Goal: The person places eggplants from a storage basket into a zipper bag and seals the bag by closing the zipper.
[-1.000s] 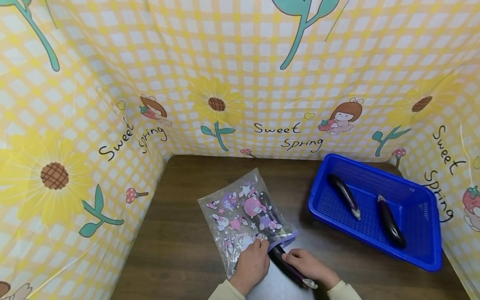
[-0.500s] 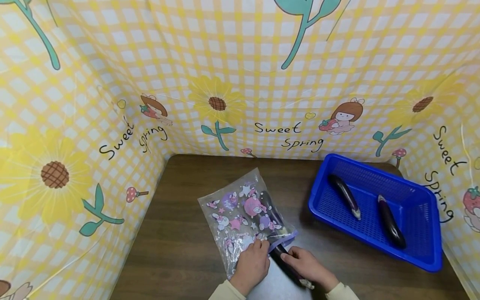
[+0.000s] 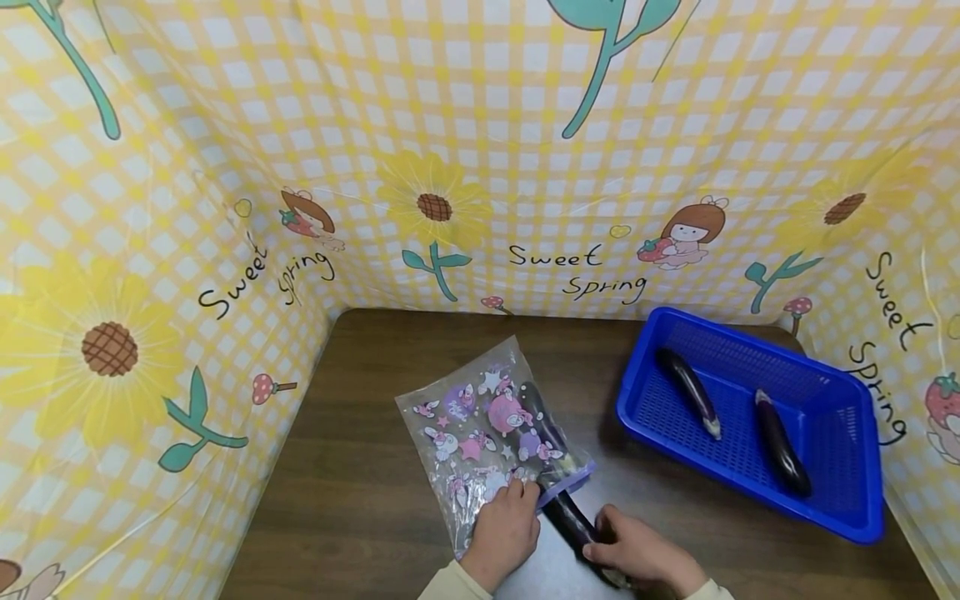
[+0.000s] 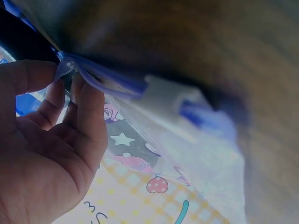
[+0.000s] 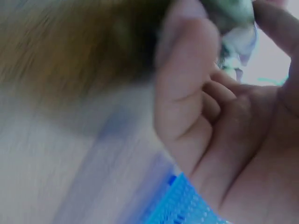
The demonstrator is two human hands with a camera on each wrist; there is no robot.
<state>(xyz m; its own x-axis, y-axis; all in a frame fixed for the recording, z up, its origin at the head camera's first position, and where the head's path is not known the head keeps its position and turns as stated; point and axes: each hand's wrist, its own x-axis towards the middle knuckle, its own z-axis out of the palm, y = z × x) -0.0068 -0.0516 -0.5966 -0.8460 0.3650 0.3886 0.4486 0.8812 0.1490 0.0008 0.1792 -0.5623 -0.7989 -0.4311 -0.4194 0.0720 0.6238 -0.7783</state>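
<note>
The person's left hand (image 3: 504, 521) holds the near edge of a clear zip bag (image 3: 470, 450) printed with pink, purple and white figures; in the left wrist view, the thumb and fingertips pinch the bag's purple zip strip (image 4: 112, 84), and a white slider (image 4: 168, 100) sits farther along it. The right hand (image 3: 637, 546) grasps the near end of a dark eggplant (image 3: 570, 521), its fingers curled around it; the right wrist view shows the green cap (image 5: 233, 11) between them, partly cut off by the frame. This eggplant slants over the brown wood-grain tabletop (image 3: 352, 467), its far end inside the bag's mouth and the rest outside. 1 bagged eggplant (image 3: 546, 425) shows through the plastic along the bag's right side. To the right, apart from the bag, a blue plastic basket (image 3: 735, 446) contains 2 more: a left eggplant (image 3: 688, 392) and a right eggplant (image 3: 782, 446), lying apart. Yellow-and-white checked cloth (image 3: 487, 108) with sunflowers (image 3: 110, 350) hangs behind and on both sides. Both sleeves (image 3: 453, 579) are cream.
</note>
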